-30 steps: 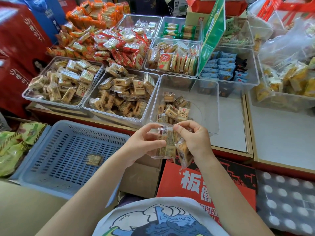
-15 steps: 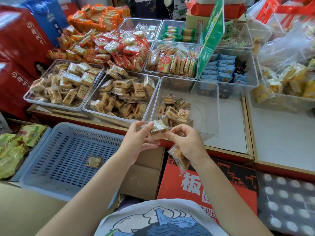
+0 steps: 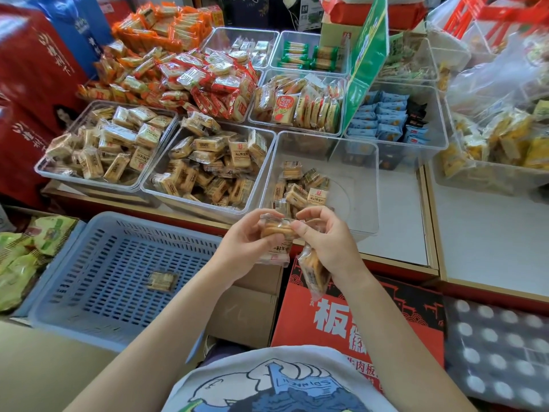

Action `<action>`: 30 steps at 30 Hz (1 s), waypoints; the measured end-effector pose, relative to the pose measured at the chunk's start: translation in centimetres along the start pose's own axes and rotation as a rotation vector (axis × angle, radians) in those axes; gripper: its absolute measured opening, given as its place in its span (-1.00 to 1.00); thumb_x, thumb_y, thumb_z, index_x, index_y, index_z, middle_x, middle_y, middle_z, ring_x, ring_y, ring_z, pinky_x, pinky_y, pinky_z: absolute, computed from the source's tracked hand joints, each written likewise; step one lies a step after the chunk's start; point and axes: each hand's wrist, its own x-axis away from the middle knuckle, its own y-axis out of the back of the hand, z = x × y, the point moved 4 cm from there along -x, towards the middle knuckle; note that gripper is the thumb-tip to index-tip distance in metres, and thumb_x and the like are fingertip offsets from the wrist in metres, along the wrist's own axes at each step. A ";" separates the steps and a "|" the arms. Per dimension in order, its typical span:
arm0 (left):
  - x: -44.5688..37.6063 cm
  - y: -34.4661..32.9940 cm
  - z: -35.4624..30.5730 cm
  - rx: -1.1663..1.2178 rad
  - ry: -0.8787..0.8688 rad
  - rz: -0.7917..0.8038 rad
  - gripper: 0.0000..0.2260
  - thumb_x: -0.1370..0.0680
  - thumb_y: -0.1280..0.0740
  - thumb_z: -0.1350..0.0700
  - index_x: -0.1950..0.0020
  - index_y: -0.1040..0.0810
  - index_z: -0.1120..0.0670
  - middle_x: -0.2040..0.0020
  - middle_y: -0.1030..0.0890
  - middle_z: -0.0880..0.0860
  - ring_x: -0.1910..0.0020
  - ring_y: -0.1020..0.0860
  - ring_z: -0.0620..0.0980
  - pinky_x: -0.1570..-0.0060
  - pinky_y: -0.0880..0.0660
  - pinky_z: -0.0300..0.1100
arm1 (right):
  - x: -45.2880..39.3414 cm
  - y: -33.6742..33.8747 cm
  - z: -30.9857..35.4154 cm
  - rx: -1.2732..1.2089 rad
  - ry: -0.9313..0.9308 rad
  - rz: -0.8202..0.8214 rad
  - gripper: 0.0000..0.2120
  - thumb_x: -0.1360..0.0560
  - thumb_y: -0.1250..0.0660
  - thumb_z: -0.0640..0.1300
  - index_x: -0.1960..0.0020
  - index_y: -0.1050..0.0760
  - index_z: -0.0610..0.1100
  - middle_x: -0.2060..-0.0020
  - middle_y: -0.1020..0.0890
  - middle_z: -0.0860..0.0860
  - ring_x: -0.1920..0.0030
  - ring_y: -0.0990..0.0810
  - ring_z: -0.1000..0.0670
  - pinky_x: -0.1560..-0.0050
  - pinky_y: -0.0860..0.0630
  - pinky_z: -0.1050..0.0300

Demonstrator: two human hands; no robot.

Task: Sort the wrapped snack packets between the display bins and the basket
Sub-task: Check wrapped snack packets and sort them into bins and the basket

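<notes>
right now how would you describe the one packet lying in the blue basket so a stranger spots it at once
Start at the big blue slotted basket at lower left, below the counter of clear bins. On its floor, toward the right side, lies a single small clear-wrapped biscuit packet. It is the only packet in the basket, apart from the green bags outside its left wall.

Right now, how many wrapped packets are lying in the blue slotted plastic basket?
1: a single clear-wrapped biscuit packet lies on the floor of the blue slotted plastic basket, near its right side. Nothing seems hidden.

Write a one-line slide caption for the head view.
Both hands hold wrapped snack packets between a blue basket and clear display bins.
</notes>
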 end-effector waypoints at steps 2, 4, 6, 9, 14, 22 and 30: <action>0.1 0.0 0.0 0.006 0.018 -0.005 -0.71 -0.54 -0.46 0.22 -0.23 -0.58 0.01 -0.05 -0.73 0.13 -0.09 -0.69 0.12 -0.17 -0.60 0.05 | 0.1 0.1 0.1 0.016 0.004 0.000 -0.96 -0.56 -0.45 -0.11 0.00 -0.61 -0.03 0.11 -0.67 -0.01 0.16 -0.65 0.18 0.21 -0.54 0.36; 0.3 -0.1 0.0 0.030 0.042 0.002 -0.69 -0.50 -0.49 0.14 -0.23 -0.59 0.00 -0.05 -0.73 0.11 -0.08 -0.69 0.09 -0.08 -0.61 -0.05 | 0.0 0.3 0.1 0.024 0.014 -0.034 -0.96 -0.55 -0.46 -0.13 0.07 -0.62 -0.04 0.16 -0.67 0.04 0.17 -0.64 0.20 0.20 -0.55 0.35; 0.4 -0.1 -0.2 0.053 0.070 0.007 -0.63 -0.45 -0.50 0.05 -0.25 -0.59 0.01 -0.07 -0.73 0.10 -0.07 -0.69 0.06 0.05 -0.58 -0.16 | -0.1 0.3 0.2 0.015 0.030 -0.063 -0.93 -0.55 -0.46 -0.15 0.11 -0.62 -0.03 0.17 -0.68 0.05 0.16 -0.66 0.14 0.17 -0.59 0.29; 0.3 -0.2 -0.3 0.146 0.178 0.047 -0.60 -0.46 -0.48 0.03 -0.27 -0.58 0.08 -0.08 -0.72 0.10 -0.01 -0.70 0.04 0.18 -0.59 -0.21 | -0.2 0.3 0.2 0.009 0.058 -0.102 -0.92 -0.56 -0.45 -0.16 0.11 -0.63 -0.03 0.17 -0.68 0.01 0.09 -0.67 -0.02 0.05 -0.67 0.08; 0.0 -0.5 -0.2 0.294 0.273 0.060 -0.67 -0.51 -0.42 0.00 -0.22 -0.61 0.11 -0.05 -0.70 0.13 -0.03 -0.69 0.09 0.12 -0.66 -0.04 | -0.4 0.4 0.2 0.025 0.053 -0.128 -0.90 -0.57 -0.44 -0.16 0.12 -0.62 -0.03 0.15 -0.69 -0.03 0.07 -0.66 -0.03 0.02 -0.67 -0.01; -0.6 -0.2 0.4 0.327 0.296 -0.143 -0.84 -0.59 -0.40 0.18 -0.10 -0.69 0.22 -0.01 -0.73 0.20 0.00 -0.70 0.12 0.06 -0.65 -0.08 | -0.5 0.5 0.1 0.042 0.024 -0.137 -0.93 -0.55 -0.45 -0.16 0.11 -0.62 -0.05 0.17 -0.68 -0.03 0.07 -0.65 -0.09 0.05 -0.67 0.02; -0.5 -0.6 0.3 0.214 0.237 -0.281 -0.86 -0.61 -0.40 0.12 -0.07 -0.71 0.14 0.07 -0.75 0.15 0.09 -0.71 0.06 0.12 -0.66 -0.11 | -0.9 0.2 -0.6 0.014 -0.049 -0.164 -0.91 -0.55 -0.46 -0.14 0.13 -0.63 -0.04 0.16 -0.70 -0.06 0.05 -0.70 -0.14 0.01 -0.66 -0.23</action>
